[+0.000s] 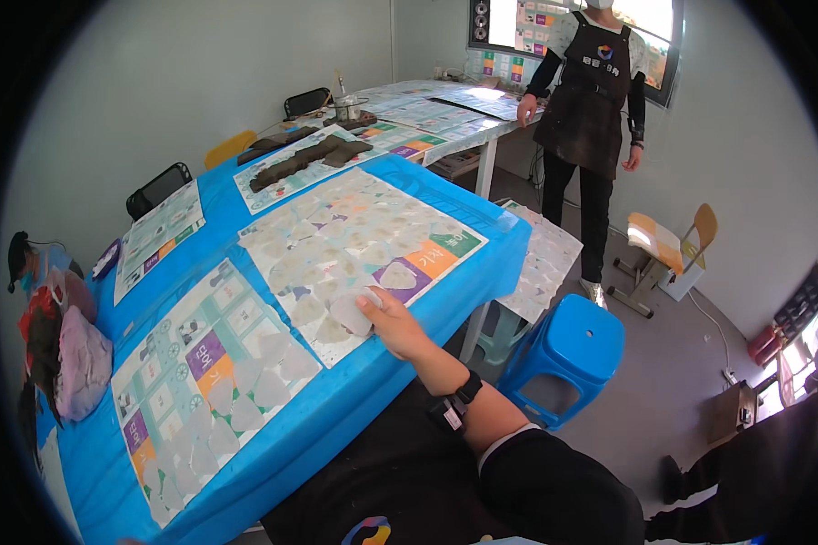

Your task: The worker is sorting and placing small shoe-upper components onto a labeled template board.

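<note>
My right hand (393, 325) reaches in from the lower right, a dark band on its wrist. Its fingers and thumb pinch a thin, pale grey flat piece (347, 313) with a rounded outline. Beneath it lies a printed sheet (441, 247) largely covered with similar pale pieces. One such piece (397, 276) rests on the sheet's purple block, just above my hand. A second printed sheet (168, 350) to the left carries several more grey pieces (271, 389) along its near side. My left hand does not show.
Blue cloth (336, 409) covers the table. Dark brown slabs (300, 163) lie on a farther sheet; pink plastic bags (84, 363) sit at the left edge. Right of the table stand a blue stool (586, 341) and a chair (659, 245). A person in a dark apron (591, 100) stands beyond.
</note>
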Tool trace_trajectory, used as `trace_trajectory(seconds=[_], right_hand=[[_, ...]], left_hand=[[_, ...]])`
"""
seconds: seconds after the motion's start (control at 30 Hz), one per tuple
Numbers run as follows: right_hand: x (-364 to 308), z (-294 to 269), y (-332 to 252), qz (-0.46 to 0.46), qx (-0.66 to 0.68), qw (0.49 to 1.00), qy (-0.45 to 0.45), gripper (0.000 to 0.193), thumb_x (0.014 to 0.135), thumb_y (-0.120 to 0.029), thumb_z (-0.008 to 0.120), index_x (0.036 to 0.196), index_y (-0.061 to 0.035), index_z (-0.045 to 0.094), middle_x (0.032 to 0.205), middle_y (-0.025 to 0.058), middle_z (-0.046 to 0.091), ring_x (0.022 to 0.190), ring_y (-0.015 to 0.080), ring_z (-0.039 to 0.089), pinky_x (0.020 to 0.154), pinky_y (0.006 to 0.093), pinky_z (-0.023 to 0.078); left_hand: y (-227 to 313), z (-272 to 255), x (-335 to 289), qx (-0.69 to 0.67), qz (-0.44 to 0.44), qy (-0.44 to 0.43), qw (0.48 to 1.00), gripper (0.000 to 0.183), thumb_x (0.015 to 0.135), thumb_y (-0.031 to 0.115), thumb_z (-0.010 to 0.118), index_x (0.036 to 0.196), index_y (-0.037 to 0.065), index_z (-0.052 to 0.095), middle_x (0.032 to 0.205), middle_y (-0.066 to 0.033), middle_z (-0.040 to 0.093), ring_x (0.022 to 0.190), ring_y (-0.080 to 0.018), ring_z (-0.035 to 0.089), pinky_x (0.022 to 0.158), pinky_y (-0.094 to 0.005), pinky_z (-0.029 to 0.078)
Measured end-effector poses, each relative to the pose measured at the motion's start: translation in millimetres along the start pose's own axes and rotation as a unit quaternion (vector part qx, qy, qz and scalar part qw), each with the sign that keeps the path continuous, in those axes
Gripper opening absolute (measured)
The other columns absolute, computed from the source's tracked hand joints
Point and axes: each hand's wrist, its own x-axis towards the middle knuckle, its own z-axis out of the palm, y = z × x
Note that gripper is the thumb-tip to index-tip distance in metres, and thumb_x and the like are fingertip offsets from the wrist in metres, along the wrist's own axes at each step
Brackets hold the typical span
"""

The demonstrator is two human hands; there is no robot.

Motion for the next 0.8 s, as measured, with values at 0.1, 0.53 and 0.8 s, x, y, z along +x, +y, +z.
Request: trace_trajectory(seconds=[0.1,0.53,0.8], right_hand=[[-2,-6,-3,-0.013,-0.054,0.998,0.013,0.039,0.093,-0.029,0.048,0.119,-0.0008,0.047,0.104,0.0061,0.057,0.088,0.0101,0.053,0.074,0.0228,0.043],[-50,79,-43,-0.107,0.017,0.988,-0.113,0.040,0.095,-0.019,0.043,0.131,-0.0028,0.039,0.115,0.0055,0.052,0.098,0.0100,0.050,0.085,0.0239,0.041],[-68,74,-29,0.044,0.218,0.973,-0.069,0.046,0.096,-0.022,0.041,0.134,-0.0005,0.031,0.119,0.0065,0.049,0.104,0.0102,0.048,0.085,0.0235,0.040]], left_hand=[[-22,49,21,0.063,-0.090,-0.252,0.961,0.032,0.084,0.032,0.055,0.064,0.008,0.049,0.065,-0.0045,0.048,0.060,-0.0171,0.045,0.056,-0.0294,0.038],[-95,166,41,0.222,-0.099,-0.366,0.898,0.020,0.066,0.016,0.069,0.081,0.005,0.060,0.086,-0.0063,0.060,0.084,-0.0241,0.057,0.073,-0.0357,0.045],[-117,177,12,0.240,-0.148,-0.310,0.908,0.021,0.066,0.010,0.066,0.087,0.006,0.060,0.083,-0.0053,0.058,0.081,-0.0242,0.055,0.071,-0.0356,0.044]])
